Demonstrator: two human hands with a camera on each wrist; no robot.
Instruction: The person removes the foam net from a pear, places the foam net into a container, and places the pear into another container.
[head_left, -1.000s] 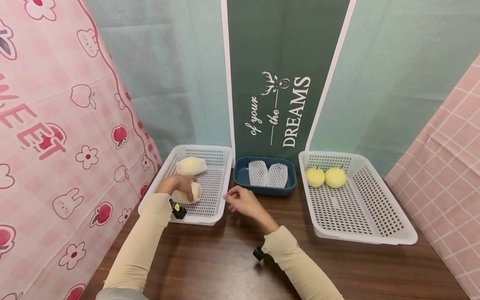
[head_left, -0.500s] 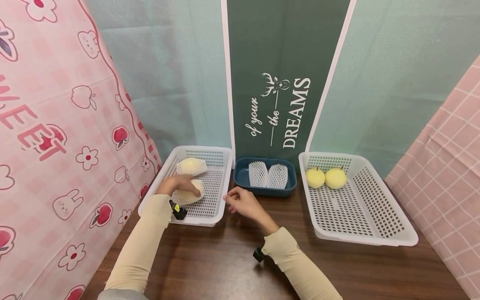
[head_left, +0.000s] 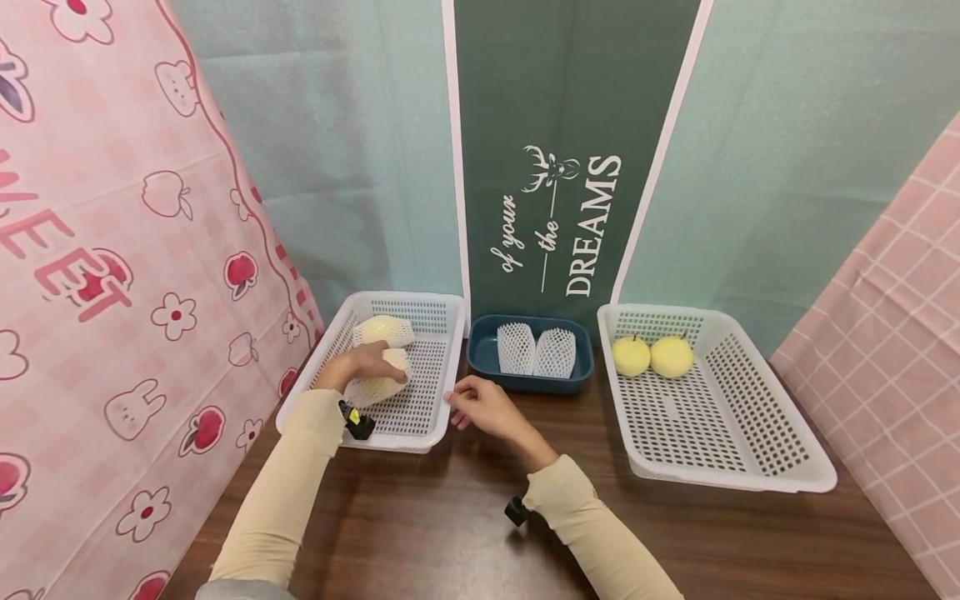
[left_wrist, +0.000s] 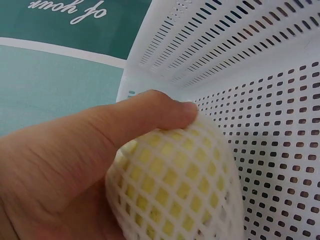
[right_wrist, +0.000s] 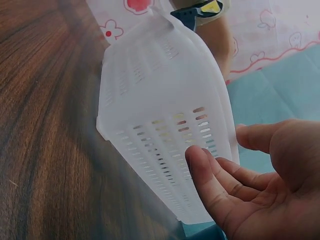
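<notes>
My left hand (head_left: 367, 363) grips a yellow pear in a white foam net (head_left: 378, 385), inside the left white basket (head_left: 427, 400). The left wrist view has the thumb lying along the top of the netted pear (left_wrist: 172, 185); the other fingers are mostly hidden. Just behind it lies another netted pear (head_left: 386, 328). At the basket's right rim is my right hand (head_left: 483, 404), its fingers loosely bent. In the right wrist view a fingertip of the right hand (right_wrist: 280, 185) meets or nearly meets the basket's rim (right_wrist: 225, 100); contact cannot be told.
Two white foam nets (head_left: 516, 348) stand in a blue tray (head_left: 532, 383) at the middle back. To the right, another white basket (head_left: 750, 481) holds two bare pears (head_left: 671, 357). Brown wooden tabletop (head_left: 450, 525) spreads in front. Printed cloths hang behind and at both sides.
My left hand and the netted pear have shifted slightly back and to the right within the basket, and the pear has tilted. My right hand has stayed almost still.
</notes>
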